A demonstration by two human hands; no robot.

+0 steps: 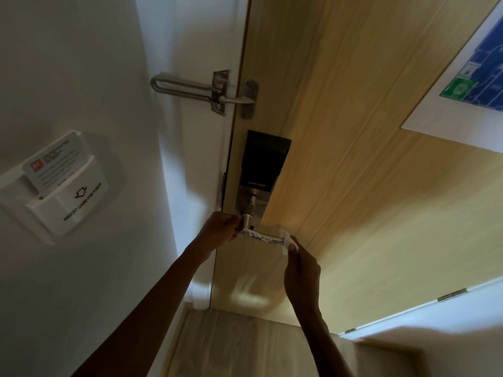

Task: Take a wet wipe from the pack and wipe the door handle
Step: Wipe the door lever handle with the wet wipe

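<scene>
A silver lever door handle [265,237] sticks out from a black smart lock plate [262,161] on the wooden door [353,159]. A white wet wipe [288,242] is pressed against the free right end of the lever. My right hand [302,276] pinches that wipe with the fingertips. My left hand [220,229] closes around the handle's left end near its stem. The wipe pack is out of view.
A metal swing-bar door guard [201,91] spans the frame and door above the lock. A white key-card power holder [62,191] with a card hangs on the left wall. An evacuation plan sheet [468,77] is fixed to the door at upper right. Door hinges [451,294] show at lower right.
</scene>
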